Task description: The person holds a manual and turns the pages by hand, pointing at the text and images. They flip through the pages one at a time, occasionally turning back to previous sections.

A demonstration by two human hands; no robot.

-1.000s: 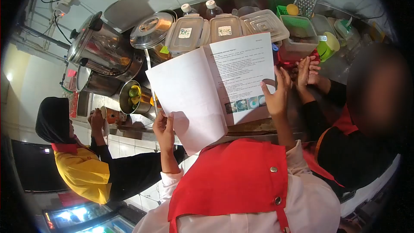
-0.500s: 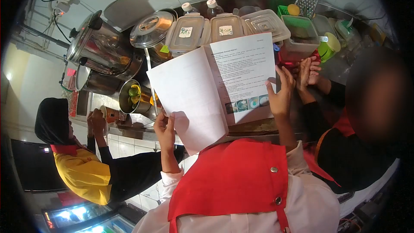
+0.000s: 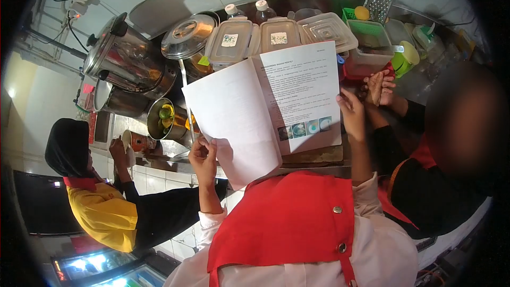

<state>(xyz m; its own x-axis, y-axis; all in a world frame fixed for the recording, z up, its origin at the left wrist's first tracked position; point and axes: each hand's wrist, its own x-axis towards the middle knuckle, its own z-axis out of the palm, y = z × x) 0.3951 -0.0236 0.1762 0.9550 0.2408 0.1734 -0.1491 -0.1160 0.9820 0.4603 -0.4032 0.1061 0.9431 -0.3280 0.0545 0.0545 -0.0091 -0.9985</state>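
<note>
Standing at the far left, a co-worker [image 3: 101,212] in yellow and black is raising their hands beside a pale-rimmed cup [image 3: 127,138]. Next to it, an open pot [image 3: 158,119] is holding green and yellow pieces, its walls keeping them gathered. Behind, a large lidded pot [image 3: 125,56] is leaning at a slant in this curved view, and a shiny lid [image 3: 188,36] is covering another vessel.

The left hand [image 3: 203,160] is closing thumb and bent fingers on the outer edge of the booklet [image 3: 228,122], low on its blank page, seemingly to stop that loose side from folding over. The booklet is lying open in front of the person, over the near side of the counter, its printed page and row of small photos facing up, apparently for easy reading. Beyond its top edge, lidded plastic boxes [image 3: 228,42] are sitting side by side, probably to save room.

The right hand [image 3: 353,114] is hovering or resting at the printed page's outer edge, partly open, thumb and forefinger near each other; whether it is gripping the paper, I cannot tell. Just beyond, another person's hands [image 3: 378,89] are meeting near a red container [image 3: 350,70], apart from the booklet. Farther right, a green cup [image 3: 406,59] is standing tilted.
</note>
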